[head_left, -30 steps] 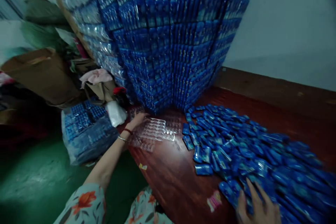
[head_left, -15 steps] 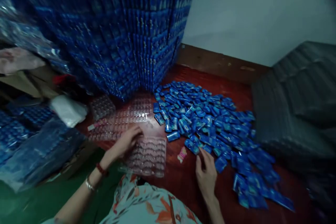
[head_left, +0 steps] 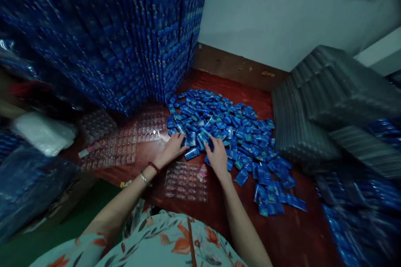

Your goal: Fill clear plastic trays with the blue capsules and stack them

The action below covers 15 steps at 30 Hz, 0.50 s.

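Both hands have come together at the near edge of the packet heap since half a second ago, when the left one lay on a tray and the right one hovered lower down. Now the left hand (head_left: 173, 149) rests with fingers spread flat on the glossy blue packets (head_left: 219, 129), small rectangular foil pouches strewn in a loose pile across the middle of the dark red wooden table (head_left: 291, 238). Just beside it, the right hand (head_left: 217, 156) presses down on the same heap, fingers loosely splayed; neither hand visibly grips a packet. One clear plastic tray (head_left: 187, 181), dimpled with rows of round pockets, lies near the table's front edge, just below both hands. More clear trays (head_left: 125, 146) lie flat toward the left edge. Behind them a tall wall of stacked blue packs (head_left: 109, 37) rises at the far left corner. Ribbed grey stacks (head_left: 326, 104) stand along the right side, well apart from the hands.
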Tool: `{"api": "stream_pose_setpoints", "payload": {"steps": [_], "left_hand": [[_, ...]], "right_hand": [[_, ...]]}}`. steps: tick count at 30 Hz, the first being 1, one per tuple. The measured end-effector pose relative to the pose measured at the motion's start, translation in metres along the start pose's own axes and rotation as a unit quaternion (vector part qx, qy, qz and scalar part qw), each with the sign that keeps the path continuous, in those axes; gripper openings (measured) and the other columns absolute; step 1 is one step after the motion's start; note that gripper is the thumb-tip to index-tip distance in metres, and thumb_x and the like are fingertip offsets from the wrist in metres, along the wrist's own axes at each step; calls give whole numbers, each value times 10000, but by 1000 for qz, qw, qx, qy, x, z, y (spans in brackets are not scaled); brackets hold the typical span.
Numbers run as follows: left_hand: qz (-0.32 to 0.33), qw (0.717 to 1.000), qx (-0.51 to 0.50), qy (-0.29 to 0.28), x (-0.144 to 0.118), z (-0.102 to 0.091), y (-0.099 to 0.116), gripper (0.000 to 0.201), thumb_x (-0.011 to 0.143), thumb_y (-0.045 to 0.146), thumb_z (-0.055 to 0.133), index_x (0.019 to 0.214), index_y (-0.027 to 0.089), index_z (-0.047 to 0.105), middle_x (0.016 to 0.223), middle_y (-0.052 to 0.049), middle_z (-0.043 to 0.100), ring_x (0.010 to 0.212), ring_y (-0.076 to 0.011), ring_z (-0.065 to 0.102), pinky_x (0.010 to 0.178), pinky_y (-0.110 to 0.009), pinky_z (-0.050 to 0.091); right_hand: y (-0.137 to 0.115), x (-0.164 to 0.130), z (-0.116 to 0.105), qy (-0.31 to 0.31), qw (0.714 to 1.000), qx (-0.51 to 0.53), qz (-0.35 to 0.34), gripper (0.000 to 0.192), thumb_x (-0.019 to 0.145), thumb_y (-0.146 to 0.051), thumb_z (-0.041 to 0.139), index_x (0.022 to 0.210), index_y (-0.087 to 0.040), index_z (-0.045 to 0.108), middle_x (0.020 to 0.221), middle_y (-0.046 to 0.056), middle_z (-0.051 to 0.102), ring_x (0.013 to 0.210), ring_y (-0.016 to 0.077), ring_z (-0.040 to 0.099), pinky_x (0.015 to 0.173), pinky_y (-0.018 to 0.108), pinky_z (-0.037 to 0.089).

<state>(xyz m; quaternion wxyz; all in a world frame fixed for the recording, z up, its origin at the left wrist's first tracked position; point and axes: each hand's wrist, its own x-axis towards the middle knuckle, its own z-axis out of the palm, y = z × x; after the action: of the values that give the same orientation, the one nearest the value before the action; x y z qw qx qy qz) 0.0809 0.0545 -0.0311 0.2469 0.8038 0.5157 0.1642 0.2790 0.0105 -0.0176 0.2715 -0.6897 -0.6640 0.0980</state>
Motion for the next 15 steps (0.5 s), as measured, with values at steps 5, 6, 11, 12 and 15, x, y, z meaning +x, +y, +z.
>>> {"api": "stream_pose_setpoints", "payload": {"steps": [5, 6, 11, 12, 15], "left_hand": [[-2, 999, 44, -28, 16, 9, 12, 514, 711, 202, 671, 1189, 109, 504, 1236, -177, 452, 1123, -323, 471, 933, -430, 417], [-1, 999, 43, -28, 15, 11, 12, 518, 719, 178, 649, 1209, 109, 495, 1237, -179, 458, 1130, -324, 467, 939, -432, 413], [15, 1000, 12, -18, 1, 11, -2, 437, 844, 158, 460, 1281, 152, 456, 1264, -140, 512, 1167, -276, 458, 997, -416, 377], [14, 1000, -21, -9, -3, 9, -7, 402, 872, 179, 425, 1272, 164, 468, 1256, -124, 534, 1147, -256, 484, 996, -402, 382], [-25, 984, -170, 47, -22, -2, -22, 343, 890, 284, 434, 1195, 165, 537, 1202, -103, 593, 1084, -228, 546, 988, -381, 396]], "right_hand": [[-11, 5, 19, -42, 993, -108, -16, 379, 914, -306, 373, 1252, -198, 507, 1074, 150, 531, 972, 289, 485, 785, 426, 435], [-11, 4, 22, -39, 993, -110, -17, 387, 919, -297, 352, 1262, -192, 496, 1074, 156, 533, 965, 288, 488, 781, 426, 435], [-2, 0, 24, -34, 998, -47, -11, 406, 926, -275, 286, 1259, -148, 481, 1077, 157, 568, 995, 276, 518, 847, 430, 424], [0, -2, 21, -25, 1000, -11, -12, 403, 928, -286, 287, 1257, -149, 475, 1113, 151, 567, 1031, 268, 519, 877, 421, 420], [4, -11, 6, 15, 995, 101, 8, 390, 923, -343, 326, 1247, -168, 455, 1196, 128, 551, 1111, 240, 514, 942, 391, 410]]}}
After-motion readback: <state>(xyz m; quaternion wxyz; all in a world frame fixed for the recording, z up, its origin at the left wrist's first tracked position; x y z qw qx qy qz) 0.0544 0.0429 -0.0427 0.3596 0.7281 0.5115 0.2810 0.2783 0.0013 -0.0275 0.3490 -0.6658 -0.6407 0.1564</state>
